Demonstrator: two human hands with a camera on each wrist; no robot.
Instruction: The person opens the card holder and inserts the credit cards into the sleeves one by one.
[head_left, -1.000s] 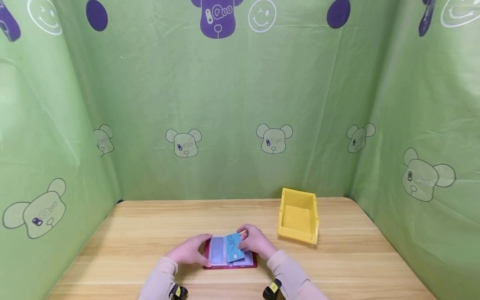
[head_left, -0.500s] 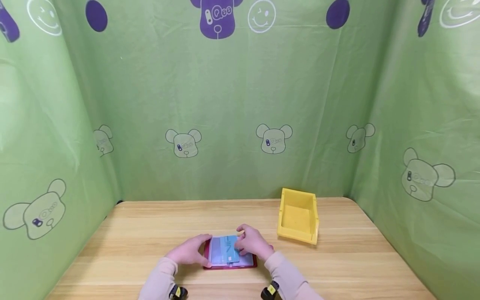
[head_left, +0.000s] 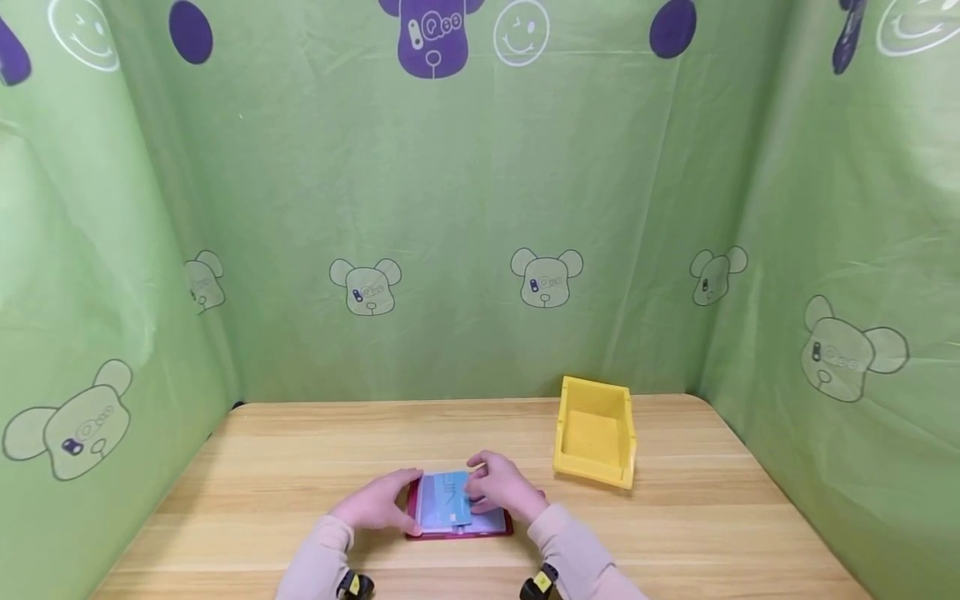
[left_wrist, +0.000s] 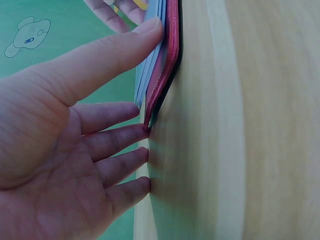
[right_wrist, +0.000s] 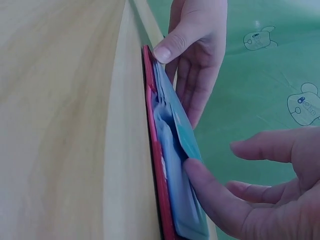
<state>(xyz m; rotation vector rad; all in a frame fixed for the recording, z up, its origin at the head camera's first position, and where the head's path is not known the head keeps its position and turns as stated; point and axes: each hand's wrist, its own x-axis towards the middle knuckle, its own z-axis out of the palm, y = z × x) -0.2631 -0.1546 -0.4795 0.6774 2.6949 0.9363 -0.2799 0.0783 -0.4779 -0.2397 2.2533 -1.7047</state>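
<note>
A red-covered card holder (head_left: 495,534) lies spread on the table, with clear plastic sleeves inside. A light blue card (head_left: 450,497) sits mostly over its left page, overlapping the sleeve there; in the right wrist view the card's (right_wrist: 184,131) free edge stands raised off the pages. My left hand (head_left: 378,502) spans the holder's left side, thumb pressing the near corner and straight fingers touching the far corner and tabletop. My right hand (head_left: 501,486) is over the right page. Its thumb (right_wrist: 215,192) touches the card's raised edge, while the index finger extends apart from it.
An open yellow plastic bin (head_left: 596,437) stands at the back right of the wooden table (head_left: 315,442). Green patterned curtains (head_left: 457,333) enclose the table at the back and both sides. A dark wrist camera (head_left: 356,585) sits on each forearm.
The blue card has moved left and lies flatter over the left page. My right hand has shifted slightly left, going from pinching the card to touching its edge. My left hand stays put.
</note>
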